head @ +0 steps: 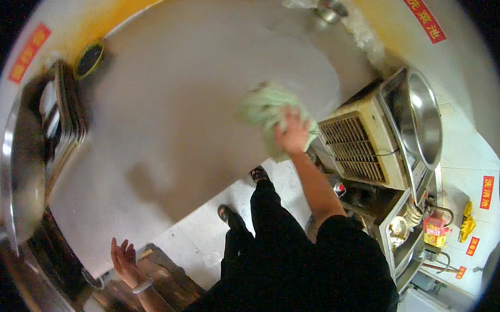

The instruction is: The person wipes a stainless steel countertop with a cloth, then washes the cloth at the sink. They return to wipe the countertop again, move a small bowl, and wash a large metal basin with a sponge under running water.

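Note:
My right hand point(293, 130) lies with fingers spread on a crumpled light green cloth point(274, 104), towards the right side of a broad grey tabletop point(173, 88). The hand and cloth are blurred; whether the fingers grip the cloth cannot be told. Near the table's lower left edge, my left hand point(125, 262) is raised with its fingers apart and nothing in it. A pale bracelet point(142, 286) circles that wrist.
Stacked trays point(67, 117) and a yellow-rimmed basket point(89, 60) are at the left. A metal bowl point(332, 10) stands at the far side. Right are a yellowed vented appliance point(356, 146), a large steel basin point(426, 118) and a sink point(406, 257) with dishes.

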